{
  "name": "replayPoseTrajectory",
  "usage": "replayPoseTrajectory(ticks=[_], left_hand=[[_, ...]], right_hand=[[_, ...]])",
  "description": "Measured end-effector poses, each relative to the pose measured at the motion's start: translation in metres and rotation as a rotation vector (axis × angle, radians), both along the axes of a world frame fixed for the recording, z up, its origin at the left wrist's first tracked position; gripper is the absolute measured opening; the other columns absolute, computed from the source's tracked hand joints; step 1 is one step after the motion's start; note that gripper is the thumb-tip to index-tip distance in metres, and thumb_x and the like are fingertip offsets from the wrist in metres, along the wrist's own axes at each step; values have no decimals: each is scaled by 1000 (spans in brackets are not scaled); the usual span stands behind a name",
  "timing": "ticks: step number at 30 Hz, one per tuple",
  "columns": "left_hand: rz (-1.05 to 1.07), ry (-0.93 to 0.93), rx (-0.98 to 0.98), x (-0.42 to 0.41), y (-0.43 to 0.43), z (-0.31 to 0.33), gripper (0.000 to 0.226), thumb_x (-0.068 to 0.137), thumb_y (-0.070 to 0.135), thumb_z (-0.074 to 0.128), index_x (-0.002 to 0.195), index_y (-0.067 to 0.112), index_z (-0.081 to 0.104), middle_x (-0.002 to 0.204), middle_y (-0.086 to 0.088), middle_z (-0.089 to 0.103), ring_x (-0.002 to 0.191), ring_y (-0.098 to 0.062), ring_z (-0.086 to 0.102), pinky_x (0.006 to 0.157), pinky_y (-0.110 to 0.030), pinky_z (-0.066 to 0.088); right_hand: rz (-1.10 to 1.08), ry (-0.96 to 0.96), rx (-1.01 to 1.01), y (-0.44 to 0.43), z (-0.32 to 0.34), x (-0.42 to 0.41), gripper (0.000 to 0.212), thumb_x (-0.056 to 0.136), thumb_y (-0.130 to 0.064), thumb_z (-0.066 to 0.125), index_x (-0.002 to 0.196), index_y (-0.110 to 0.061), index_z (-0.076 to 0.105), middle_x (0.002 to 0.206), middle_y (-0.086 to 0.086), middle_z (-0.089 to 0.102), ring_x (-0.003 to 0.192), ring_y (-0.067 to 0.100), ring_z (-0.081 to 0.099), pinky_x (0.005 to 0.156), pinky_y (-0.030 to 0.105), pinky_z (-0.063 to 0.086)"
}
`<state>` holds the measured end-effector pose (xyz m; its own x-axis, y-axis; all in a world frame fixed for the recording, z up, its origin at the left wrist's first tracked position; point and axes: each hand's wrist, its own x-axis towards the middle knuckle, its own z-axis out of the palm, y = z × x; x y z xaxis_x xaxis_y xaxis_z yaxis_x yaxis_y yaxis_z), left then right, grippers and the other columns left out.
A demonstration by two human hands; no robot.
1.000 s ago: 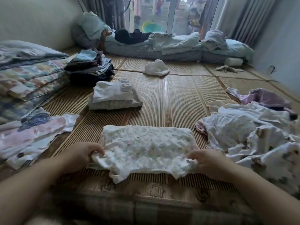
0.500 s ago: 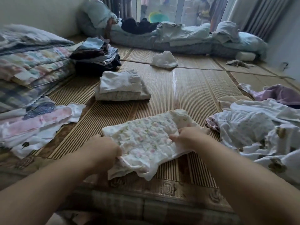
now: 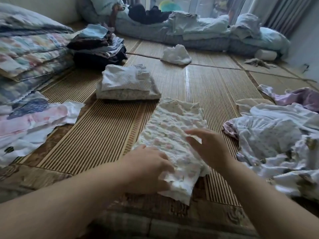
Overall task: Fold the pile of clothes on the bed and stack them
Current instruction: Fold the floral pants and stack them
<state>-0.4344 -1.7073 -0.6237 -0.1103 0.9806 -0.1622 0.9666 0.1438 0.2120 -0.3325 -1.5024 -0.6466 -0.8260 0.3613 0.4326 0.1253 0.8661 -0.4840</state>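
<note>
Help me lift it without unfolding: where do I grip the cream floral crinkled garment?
Slide fingers under both long edges of the cream floral crinkled garment near mid-length, from left and right. It lies as a long, loosely layered strip pointing away; end grips would probably let it sag open.

A woven mat (image 3: 198, 87) of striped reed covers the bed, glossy down its middle. Off its left edge, a stack of folded quilts (image 3: 29, 50) in faded pastel checks rises against the pale wall (image 3: 51, 9). Along its far edge runs a rumpled line of blue-grey bedding (image 3: 198, 37), with a pale blue pillow (image 3: 101, 4) at the left end and a white bolster (image 3: 265, 54) at the right. Beyond that far edge, glass doors (image 3: 198, 6) show a green basin (image 3: 166, 6) outside, and grey curtains (image 3: 283, 12) hang past the mat's far right corner.
</note>
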Motion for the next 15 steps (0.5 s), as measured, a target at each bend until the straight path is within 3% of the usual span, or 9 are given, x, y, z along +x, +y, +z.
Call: replayPoseTrajectory(ticks=[2,4,6,7,9,12,14,15], left_hand=[[38,-88,-114,-24,-14,0,59,80,53,51,136,52,36,151,23,29,142,-4,15,115,-40,11],[76,-192,-307,-40,-28,-4,80,68,38,51,141,55,23,158,23,7,144,-2,-8,116,-36,0],[98,-206,-411,-47,-38,-10,94,63,28,51,142,59,11,156,25,-7,138,2,-20,115,-34,-3],[104,-185,-408,-48,-41,-13,96,64,23,51,142,61,8,155,26,-10,137,2,-22,116,-36,-2],[127,-130,-318,-44,-45,-18,90,72,17,50,141,61,11,154,26,-6,141,0,-16,120,-40,3],[188,-33,-28,-36,-50,-23,59,88,16,47,139,45,42,152,16,32,142,-2,23,117,-26,21],[200,40,82,-33,-53,-21,39,90,20,48,122,36,63,132,10,60,123,-7,54,103,-26,42],[214,40,101,-33,-54,-17,29,89,23,50,109,33,69,114,10,69,105,-9,64,89,-27,51]], right_hand=[[123,-98,-59,-25,-5,38,47,78,-58,63,112,-27,71,115,-12,67,109,3,61,93,23,46],[205,-409,-96,-43,-14,62,76,65,-84,50,131,-46,51,139,-28,39,137,-4,29,114,34,23],[203,-629,-14,-50,-24,73,91,58,-91,44,141,-55,27,149,-33,9,143,-6,-6,115,39,-4],[183,-658,34,-51,-26,73,88,63,-87,46,142,-55,23,151,-32,3,142,-5,-13,114,40,-8],[124,-619,74,-54,-25,69,64,82,-68,50,141,-51,32,154,-25,13,145,1,-5,116,46,-3],[65,-532,94,-59,-21,65,39,96,-34,47,134,-42,50,150,-15,37,145,7,18,116,45,8],[26,-454,19,-61,-18,66,30,97,-25,46,121,-34,62,133,-13,58,133,8,41,114,43,22],[7,-402,-69,-62,-14,69,24,96,-24,48,110,-31,66,116,-15,67,117,6,53,108,42,33]])
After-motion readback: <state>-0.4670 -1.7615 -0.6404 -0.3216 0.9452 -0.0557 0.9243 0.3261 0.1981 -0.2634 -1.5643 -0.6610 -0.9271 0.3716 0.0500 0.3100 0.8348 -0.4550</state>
